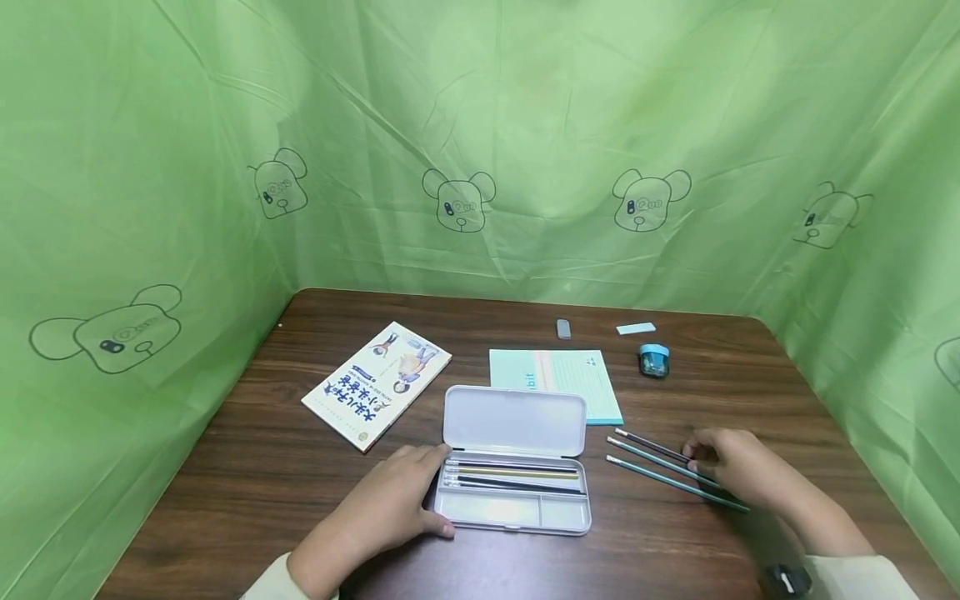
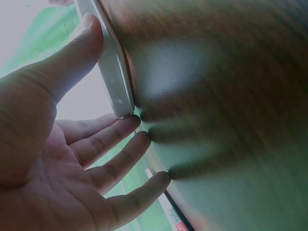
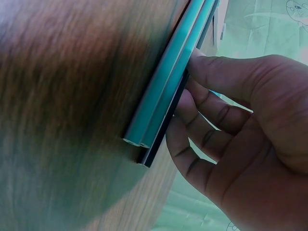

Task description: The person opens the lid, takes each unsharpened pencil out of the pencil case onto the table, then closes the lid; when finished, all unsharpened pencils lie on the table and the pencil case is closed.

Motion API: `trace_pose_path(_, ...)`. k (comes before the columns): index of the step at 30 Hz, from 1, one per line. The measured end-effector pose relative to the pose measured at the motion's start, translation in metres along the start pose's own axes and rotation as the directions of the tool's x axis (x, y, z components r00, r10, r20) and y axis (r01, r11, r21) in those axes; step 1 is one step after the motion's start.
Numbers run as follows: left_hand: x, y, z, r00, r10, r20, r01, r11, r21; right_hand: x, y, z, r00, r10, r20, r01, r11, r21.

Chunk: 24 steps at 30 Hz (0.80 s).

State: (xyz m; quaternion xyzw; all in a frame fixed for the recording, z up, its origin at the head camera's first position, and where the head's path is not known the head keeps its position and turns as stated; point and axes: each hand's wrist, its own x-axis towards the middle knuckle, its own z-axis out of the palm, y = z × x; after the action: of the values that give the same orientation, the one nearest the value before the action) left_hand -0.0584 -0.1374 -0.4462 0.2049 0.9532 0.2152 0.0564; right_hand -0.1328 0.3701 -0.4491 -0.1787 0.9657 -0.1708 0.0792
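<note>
An open white pencil case [image 1: 487, 507] lies with its lid [image 1: 513, 421] tipped back and several pencils [image 1: 517, 473] in its long rear compartment. My left hand [image 1: 393, 500] touches its left end; in the left wrist view that hand [image 2: 72, 159] has its thumb against the case [image 2: 114, 77] and its fingers extended around the corner. Right of the case, my right hand [image 1: 757, 471] pinches a dark pencil [image 1: 648, 444] near one end, beside two teal pencils [image 1: 660, 477]. The right wrist view shows the hand [image 3: 255, 110] with its thumb against the pencils, the dark one [image 3: 158, 144] alongside the teal ones [image 3: 159, 106].
A light-blue notebook [image 1: 592, 392] lies partly behind the lid. A white book [image 1: 382, 383] is at the left. Toward the back are a grey eraser-like block [image 1: 563, 329], a pale-blue strip [image 1: 636, 328] and a small teal-lidded jar [image 1: 654, 362]. Green cloth [image 1: 555, 258] surrounds the table.
</note>
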Motion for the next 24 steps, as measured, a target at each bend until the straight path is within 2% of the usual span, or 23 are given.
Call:
trace_pose_path(9, 0.000, 0.000, 0.000, 1.000, -0.003, 0.000, 0.003, 1.000, -0.004, -0.001, 0.000, 0.001, 1.000, -0.011, -0.017, 0.011, 1.000, -0.008)
trace_pose_path(16, 0.000, 0.000, 0.001, 1.000, 0.002, 0.000, -0.002, 1.000, -0.002, 0.001, -0.002, -0.001, 1.000, 0.013, -0.002, -0.013, 1.000, -0.009)
trace_pose_path(20, 0.001, -0.001, 0.001, 1.000, 0.000, 0.003, 0.000, 1.000, -0.007, 0.006, -0.014, -0.004, 1.000, -0.008, -0.011, 0.008, 1.000, -0.014)
trace_pose_path(24, 0.000, -0.001, 0.001, 1.000, -0.009, 0.005, 0.009, 1.000, -0.011, 0.015, -0.041, -0.006, 0.998, -0.056, -0.028, 0.056, 0.998, -0.005)
